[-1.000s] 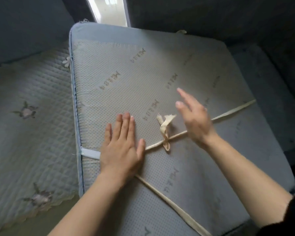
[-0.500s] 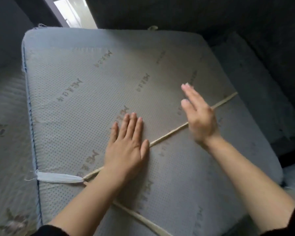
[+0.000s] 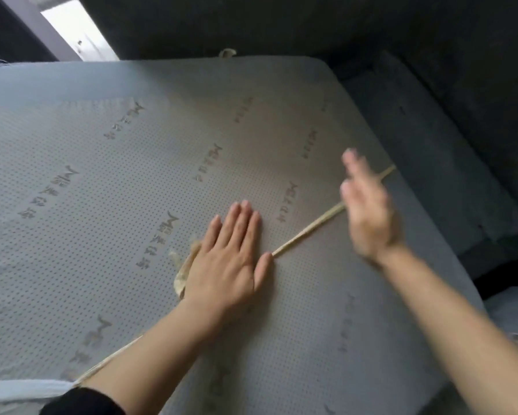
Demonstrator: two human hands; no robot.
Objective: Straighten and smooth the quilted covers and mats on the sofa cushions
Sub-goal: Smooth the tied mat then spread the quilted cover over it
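As laid dotted side up on the sofa [image 3: 437, 151]: mat [image 3: 126, 181] under both grips; left grip [image 3: 230, 259] flat, fingers together, pressing the tie strap [image 3: 308, 232]; strap axis diagonal toward far right; right grip [image 3: 368, 211] spread, blurred, empty, nearer that end.

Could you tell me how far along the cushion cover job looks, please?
Done: the dotted backing lies flat, and the beige tie strap runs taut across it. In hand: the left hand presses flat beside the loose strap ends; the right hand, blurred, is open above the strap. Left: this looks like the cushion's underside, so turning it over and smoothing the top probably remains.
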